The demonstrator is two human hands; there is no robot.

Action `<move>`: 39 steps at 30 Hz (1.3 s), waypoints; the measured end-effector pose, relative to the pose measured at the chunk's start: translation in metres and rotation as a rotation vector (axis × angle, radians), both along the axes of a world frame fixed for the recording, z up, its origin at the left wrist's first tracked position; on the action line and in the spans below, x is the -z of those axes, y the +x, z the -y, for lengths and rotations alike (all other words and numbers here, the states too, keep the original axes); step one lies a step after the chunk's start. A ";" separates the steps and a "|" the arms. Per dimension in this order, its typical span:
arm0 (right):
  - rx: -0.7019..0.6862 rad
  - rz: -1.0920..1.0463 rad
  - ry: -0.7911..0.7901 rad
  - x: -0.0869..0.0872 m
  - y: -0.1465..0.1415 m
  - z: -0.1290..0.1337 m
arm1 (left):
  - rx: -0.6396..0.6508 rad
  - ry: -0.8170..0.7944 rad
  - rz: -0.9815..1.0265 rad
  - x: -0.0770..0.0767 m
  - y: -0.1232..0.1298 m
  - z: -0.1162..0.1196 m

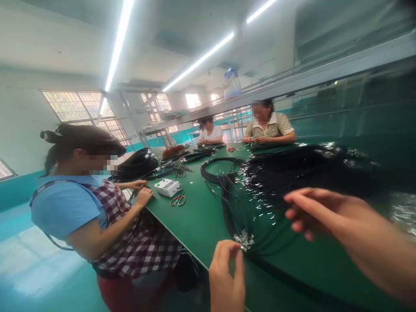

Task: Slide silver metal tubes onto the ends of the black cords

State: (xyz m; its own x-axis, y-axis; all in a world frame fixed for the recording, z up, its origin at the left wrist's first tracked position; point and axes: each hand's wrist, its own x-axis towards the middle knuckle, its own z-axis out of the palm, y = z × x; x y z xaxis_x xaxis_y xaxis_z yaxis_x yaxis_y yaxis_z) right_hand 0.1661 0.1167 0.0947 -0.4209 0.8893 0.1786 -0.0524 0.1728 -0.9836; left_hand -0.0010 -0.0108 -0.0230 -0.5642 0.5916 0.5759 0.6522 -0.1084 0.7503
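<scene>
My left hand (227, 273) is at the table's near edge, thumb and forefinger pinched on a metal-tipped cable end beside a cluster of silvery connectors (244, 239). These connectors sit at the near end of a looped bundle of thin black cables (227, 195). To the right, my right hand (328, 214) hangs above the table, slightly blurred, with thumb and forefinger together and the other fingers curled. Whatever lies between those fingertips cannot be made out. Behind it spreads a large pile of black cables (292, 169) with many shiny tips.
A white box (168, 187) and orange-handled scissors (177, 199) lie left on the green table (195, 221). One co-worker (107, 208) in a checked apron sits close at left; two more people sit at the far end. An overhead shelf (260, 93) runs along the table.
</scene>
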 end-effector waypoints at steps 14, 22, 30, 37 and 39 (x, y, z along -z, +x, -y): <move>-0.090 0.609 0.363 0.033 -0.046 -0.062 | 0.413 -0.342 -0.201 -0.034 -0.086 -0.115; -0.230 0.878 0.435 0.130 -0.029 0.000 | 0.421 -0.339 -0.295 -0.029 -0.071 -0.127; -0.097 0.935 0.711 0.132 -0.040 0.008 | 0.466 -0.290 -0.282 -0.067 -0.029 -0.085; 0.012 0.880 1.003 0.146 -0.046 0.012 | 0.528 -0.475 -0.164 -0.060 -0.021 -0.058; 0.045 0.900 1.064 0.148 -0.048 0.016 | 0.547 -0.531 -0.245 -0.050 -0.020 -0.058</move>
State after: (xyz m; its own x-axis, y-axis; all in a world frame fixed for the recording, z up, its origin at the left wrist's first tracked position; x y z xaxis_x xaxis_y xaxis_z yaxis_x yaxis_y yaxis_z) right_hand 0.1183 0.1011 -0.0533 -0.7261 0.5144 0.4563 0.5457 0.8348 -0.0728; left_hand -0.0212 0.0467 0.0272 -0.0088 0.9778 0.2094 0.7630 -0.1288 0.6334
